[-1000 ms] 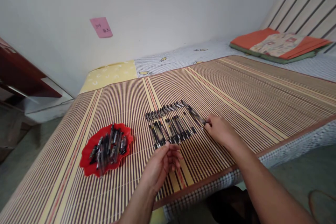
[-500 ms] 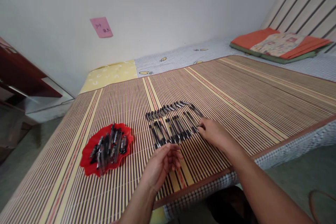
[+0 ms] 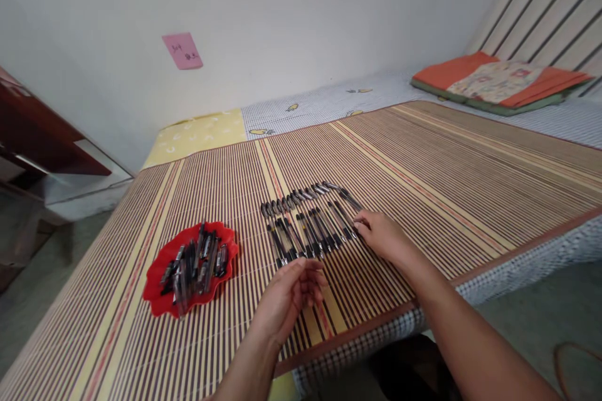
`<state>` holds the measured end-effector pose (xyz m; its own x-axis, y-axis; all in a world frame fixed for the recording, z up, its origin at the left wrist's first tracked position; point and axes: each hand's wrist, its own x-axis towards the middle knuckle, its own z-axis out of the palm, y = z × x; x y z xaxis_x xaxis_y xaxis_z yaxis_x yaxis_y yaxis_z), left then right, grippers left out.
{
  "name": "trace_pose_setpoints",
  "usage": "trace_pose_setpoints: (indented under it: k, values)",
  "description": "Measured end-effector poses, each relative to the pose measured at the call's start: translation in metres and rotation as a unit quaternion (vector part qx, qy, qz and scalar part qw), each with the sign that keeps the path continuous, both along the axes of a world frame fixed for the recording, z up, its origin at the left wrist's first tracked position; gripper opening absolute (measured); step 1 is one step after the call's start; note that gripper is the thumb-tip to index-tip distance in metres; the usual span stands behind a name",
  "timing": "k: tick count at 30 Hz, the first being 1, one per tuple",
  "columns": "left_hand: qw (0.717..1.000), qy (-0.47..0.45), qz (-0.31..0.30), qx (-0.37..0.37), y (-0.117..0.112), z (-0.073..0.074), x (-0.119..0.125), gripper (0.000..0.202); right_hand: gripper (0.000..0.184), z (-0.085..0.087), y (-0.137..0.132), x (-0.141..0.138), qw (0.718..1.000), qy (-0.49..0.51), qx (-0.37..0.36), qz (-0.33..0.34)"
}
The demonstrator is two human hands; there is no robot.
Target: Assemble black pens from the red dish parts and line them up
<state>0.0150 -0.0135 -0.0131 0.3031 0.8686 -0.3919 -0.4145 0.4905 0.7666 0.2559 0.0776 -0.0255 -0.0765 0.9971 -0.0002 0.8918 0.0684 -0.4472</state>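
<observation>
Several uncapped pens (image 3: 314, 229) lie side by side in a slanting row on the striped mat, tips toward me. Behind them runs a second row of dark pen caps (image 3: 294, 197). At the right end of the rows, my right hand (image 3: 383, 235) has its fingers closed on the near end of a pen (image 3: 350, 199), which slants away to the caps. My left hand (image 3: 291, 291) rests palm inward just in front of the pen tips, its fingers loosely curled and apart from the thumb, holding nothing.
A red scalloped dish (image 3: 153, 282) with more capped pens (image 3: 197, 263) stands to the left. The bamboo mat (image 3: 446, 182) covers the bed up to its front edge. Folded orange and floral bedding (image 3: 498, 81) lies at the back right. A pink note (image 3: 182, 51) is on the wall.
My right hand has shifted very slightly away from me along the pen. My left hand, the rows and the dish look the same.
</observation>
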Motion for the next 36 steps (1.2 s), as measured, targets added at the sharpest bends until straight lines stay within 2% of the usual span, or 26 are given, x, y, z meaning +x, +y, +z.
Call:
trace_pose_setpoints:
  k: [18,24,33,36]
  values:
    - [1.0,-0.002,0.004,-0.007,0.0,-0.001,0.001,0.04,0.016,0.002,-0.003,-0.01,0.999,0.033,0.001,0.027]
    - [1.0,0.004,0.003,-0.005,-0.001,0.0,0.002,0.042,0.017,-0.002,-0.001,-0.007,0.998,0.054,-0.001,0.025]
    - [1.0,-0.006,0.001,0.002,0.001,-0.005,0.001,0.04,0.017,-0.011,0.005,0.002,0.997,0.065,0.041,0.029]
    - [1.0,-0.005,0.0,0.006,0.0,-0.004,0.0,0.041,0.016,-0.009,0.007,0.012,0.996,0.039,0.082,-0.018]
